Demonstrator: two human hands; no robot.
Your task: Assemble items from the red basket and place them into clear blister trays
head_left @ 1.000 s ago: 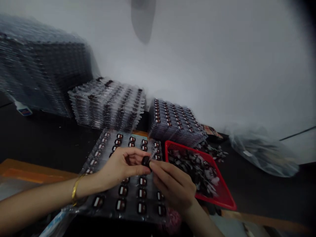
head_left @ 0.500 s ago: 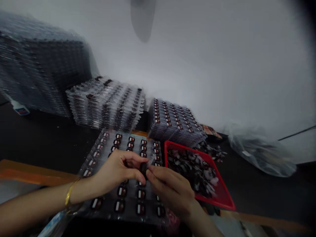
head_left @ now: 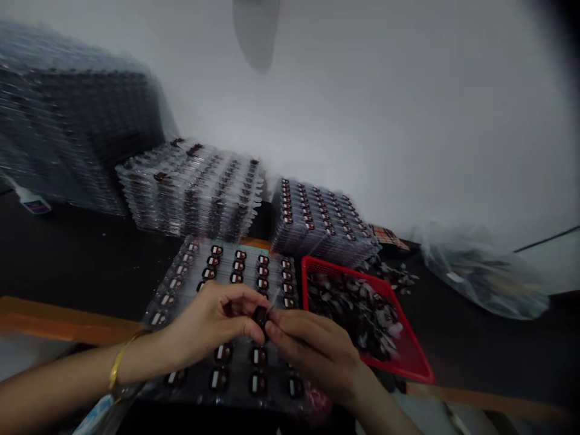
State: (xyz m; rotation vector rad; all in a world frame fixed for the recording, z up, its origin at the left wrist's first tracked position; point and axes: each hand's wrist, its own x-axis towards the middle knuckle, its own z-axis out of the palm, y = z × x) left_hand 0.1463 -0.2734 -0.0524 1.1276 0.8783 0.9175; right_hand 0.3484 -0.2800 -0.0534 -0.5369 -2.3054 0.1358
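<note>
My left hand [head_left: 231,317] pinches a small dark rounded piece [head_left: 260,315] between thumb and forefinger, above a clear tray [head_left: 194,326]. The fingers of my right hand [head_left: 312,347] are closed against the piece's right side. A thin clear strip [head_left: 275,296] sticks up at my right fingertips, and its lower end is hidden. Rows of similar dark pieces with white and brown faces, such as one dark piece [head_left: 219,379], sit in the tray's pockets. My hands and forearms cover part of the tray.
Right of the tray stands a red basket [head_left: 419,356] of dark and clear scraps. Behind are a filled tray stack [head_left: 326,235], another clear tray stack [head_left: 190,193] and a tall wrapped stack [head_left: 90,133]. A plastic bag [head_left: 489,278] and a white bottle [head_left: 31,199] lie farther out.
Both hands stay together over the tray. The dark piece has turned slightly and shows more of its face. The whole view has shifted a little.
</note>
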